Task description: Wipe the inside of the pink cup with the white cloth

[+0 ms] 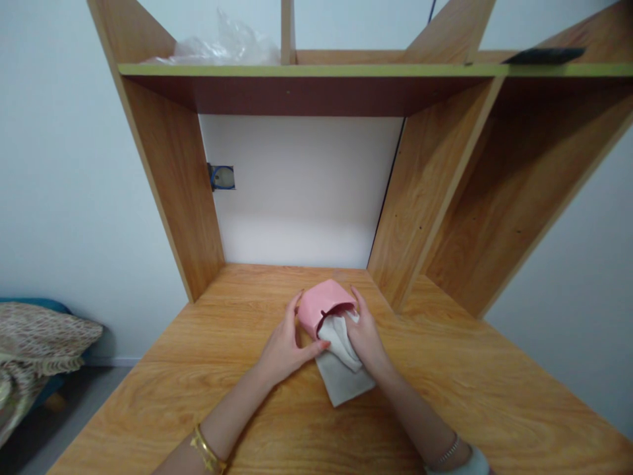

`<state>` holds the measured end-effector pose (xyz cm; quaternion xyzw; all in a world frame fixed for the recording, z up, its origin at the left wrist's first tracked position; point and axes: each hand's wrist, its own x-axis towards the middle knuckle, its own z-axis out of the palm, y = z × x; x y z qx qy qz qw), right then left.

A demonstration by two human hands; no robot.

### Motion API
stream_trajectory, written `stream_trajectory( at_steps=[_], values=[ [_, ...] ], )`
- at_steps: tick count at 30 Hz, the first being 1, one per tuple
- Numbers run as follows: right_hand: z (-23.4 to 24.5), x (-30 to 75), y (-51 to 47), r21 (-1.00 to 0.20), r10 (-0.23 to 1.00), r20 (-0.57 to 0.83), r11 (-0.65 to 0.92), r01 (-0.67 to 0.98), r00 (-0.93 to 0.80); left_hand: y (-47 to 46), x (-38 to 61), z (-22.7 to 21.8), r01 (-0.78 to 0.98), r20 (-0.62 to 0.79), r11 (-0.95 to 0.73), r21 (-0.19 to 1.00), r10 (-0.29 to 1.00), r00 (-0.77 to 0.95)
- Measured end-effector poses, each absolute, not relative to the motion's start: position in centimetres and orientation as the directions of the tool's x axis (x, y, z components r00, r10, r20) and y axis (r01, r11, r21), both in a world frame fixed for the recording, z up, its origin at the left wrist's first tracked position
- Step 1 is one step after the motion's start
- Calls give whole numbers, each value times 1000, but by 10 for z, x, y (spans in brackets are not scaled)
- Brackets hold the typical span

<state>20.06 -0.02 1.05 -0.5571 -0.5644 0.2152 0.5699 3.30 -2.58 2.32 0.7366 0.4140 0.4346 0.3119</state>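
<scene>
A pink container [322,300] is tipped on the wooden desk, its opening turned toward me. My left hand [288,342] grips it from the left, fingers along its side and thumb by the lower rim. A white cloth or tissue [340,340] is partly inside the opening. Its flat folded part [342,381] hangs out toward me over the desk. At the right, my right hand [364,333] holds the white material at the opening, with one finger up along the container's outer side. Its other fingertips are hidden in the opening.
The wooden desk [237,422] spreads around both hands. Upright wooden panels and a shelf [306,70] frame the back; clear plastic wrap [222,46] and a dark flat object [546,55] lie on it. An open wall socket box [222,177] shows behind. A fringed blanket [44,336] lies at left.
</scene>
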Motion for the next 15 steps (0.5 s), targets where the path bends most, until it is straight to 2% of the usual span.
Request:
stream_trajectory(
  at_steps=[4,8,11,15],
  values=[
    [6,199,4,-893,884,404,327,308,233,-28,36,21,354,381,-492,795,860,340],
    [7,198,1,-893,915,371,306,329,157,-26,34,23,373,423,-507,777,859,287],
    [15,200,-5,-850,936,321,219,479,142,-24,33,24,406,414,-483,776,875,250],
    [27,204,-12,-671,908,391,169,722,150,-23,33,24,448,410,-457,768,889,204]
  ],
)
